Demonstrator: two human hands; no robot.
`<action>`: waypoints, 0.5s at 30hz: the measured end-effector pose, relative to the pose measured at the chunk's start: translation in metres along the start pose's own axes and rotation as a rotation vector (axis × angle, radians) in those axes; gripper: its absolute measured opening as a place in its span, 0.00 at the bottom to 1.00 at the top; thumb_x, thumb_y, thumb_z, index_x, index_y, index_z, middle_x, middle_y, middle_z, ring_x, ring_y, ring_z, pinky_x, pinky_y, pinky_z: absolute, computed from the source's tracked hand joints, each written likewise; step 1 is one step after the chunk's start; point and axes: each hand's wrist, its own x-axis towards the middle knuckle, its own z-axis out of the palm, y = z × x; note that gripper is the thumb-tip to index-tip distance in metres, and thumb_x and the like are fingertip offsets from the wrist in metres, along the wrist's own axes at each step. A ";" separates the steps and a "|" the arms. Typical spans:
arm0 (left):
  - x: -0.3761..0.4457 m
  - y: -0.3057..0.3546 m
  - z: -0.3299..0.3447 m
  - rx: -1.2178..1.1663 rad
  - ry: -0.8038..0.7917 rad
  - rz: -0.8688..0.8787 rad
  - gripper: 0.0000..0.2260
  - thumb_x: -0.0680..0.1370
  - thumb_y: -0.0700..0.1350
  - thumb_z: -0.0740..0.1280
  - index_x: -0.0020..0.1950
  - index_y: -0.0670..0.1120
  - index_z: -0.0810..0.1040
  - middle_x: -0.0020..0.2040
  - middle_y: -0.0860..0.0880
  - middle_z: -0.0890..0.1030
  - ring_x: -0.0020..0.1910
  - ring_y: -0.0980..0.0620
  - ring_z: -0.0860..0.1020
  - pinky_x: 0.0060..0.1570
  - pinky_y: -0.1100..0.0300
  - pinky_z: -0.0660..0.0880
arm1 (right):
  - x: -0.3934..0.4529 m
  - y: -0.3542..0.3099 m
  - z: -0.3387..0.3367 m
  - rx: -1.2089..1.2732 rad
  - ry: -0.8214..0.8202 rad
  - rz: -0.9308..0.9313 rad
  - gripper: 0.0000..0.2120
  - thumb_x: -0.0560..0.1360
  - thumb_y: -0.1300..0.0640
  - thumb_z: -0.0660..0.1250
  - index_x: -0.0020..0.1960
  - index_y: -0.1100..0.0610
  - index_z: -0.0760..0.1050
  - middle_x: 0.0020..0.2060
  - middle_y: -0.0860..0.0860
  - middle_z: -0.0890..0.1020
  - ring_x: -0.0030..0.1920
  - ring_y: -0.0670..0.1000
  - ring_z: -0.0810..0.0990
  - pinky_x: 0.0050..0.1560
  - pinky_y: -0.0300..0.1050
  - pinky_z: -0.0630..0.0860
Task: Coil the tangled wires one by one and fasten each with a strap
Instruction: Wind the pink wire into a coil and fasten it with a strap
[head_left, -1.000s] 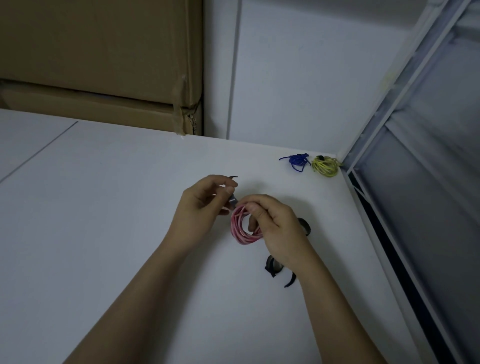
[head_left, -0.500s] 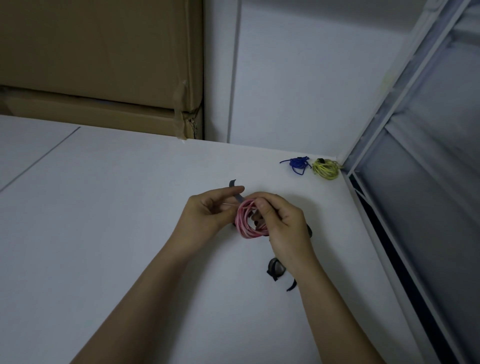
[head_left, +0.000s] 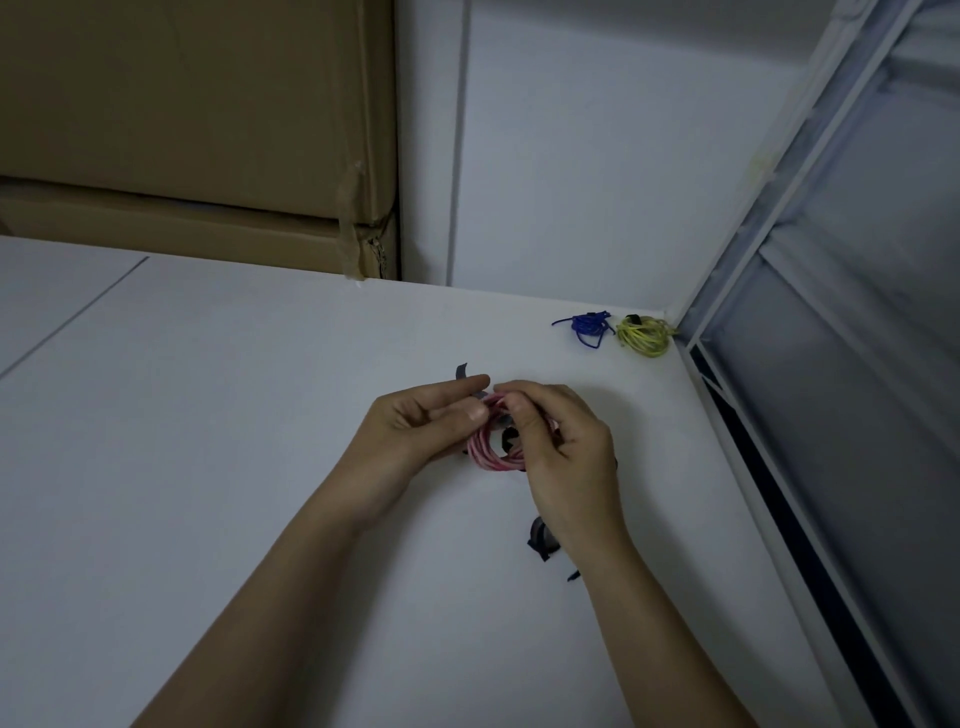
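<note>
A pink wire coil (head_left: 485, 453) is held just above the white table (head_left: 218, 467), between both hands. My right hand (head_left: 558, 449) grips the coil's right side, with thumb and fingers curled over its top. My left hand (head_left: 423, 428) pinches a dark strap (head_left: 464, 375) against the coil's top left; the strap's free end sticks up past my fingers. A short dark piece shows inside the coil's loop. A blue coil (head_left: 587, 326) and a yellow coil (head_left: 644, 336) lie at the table's far right corner.
Loose dark straps (head_left: 543, 538) lie on the table under my right wrist. Cardboard boxes (head_left: 197, 130) stand behind the table at the left. A metal frame (head_left: 810, 218) runs along the table's right edge.
Both hands have closed together on the pink coil. The left hand has carried the strap up against the coil's top, and the right hand's grip has shifted over it.
</note>
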 end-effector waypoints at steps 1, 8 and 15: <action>0.000 -0.001 0.001 0.003 0.000 0.004 0.18 0.70 0.42 0.68 0.59 0.45 0.79 0.52 0.47 0.85 0.53 0.51 0.82 0.52 0.63 0.78 | -0.001 0.000 0.001 -0.010 0.003 -0.014 0.11 0.77 0.57 0.62 0.52 0.58 0.82 0.47 0.49 0.81 0.49 0.43 0.79 0.47 0.32 0.74; 0.001 -0.001 0.000 -0.037 0.065 0.015 0.16 0.68 0.40 0.69 0.56 0.43 0.81 0.49 0.45 0.85 0.49 0.49 0.83 0.48 0.62 0.79 | 0.004 0.004 0.001 0.030 -0.100 0.027 0.11 0.77 0.53 0.58 0.53 0.44 0.78 0.52 0.45 0.72 0.58 0.49 0.73 0.59 0.38 0.72; 0.001 0.001 0.003 -0.025 0.104 0.048 0.14 0.69 0.40 0.69 0.54 0.43 0.82 0.46 0.44 0.85 0.46 0.50 0.84 0.47 0.63 0.78 | 0.006 0.010 -0.002 -0.286 0.069 -0.469 0.13 0.74 0.72 0.63 0.55 0.62 0.81 0.48 0.54 0.79 0.51 0.49 0.76 0.53 0.35 0.73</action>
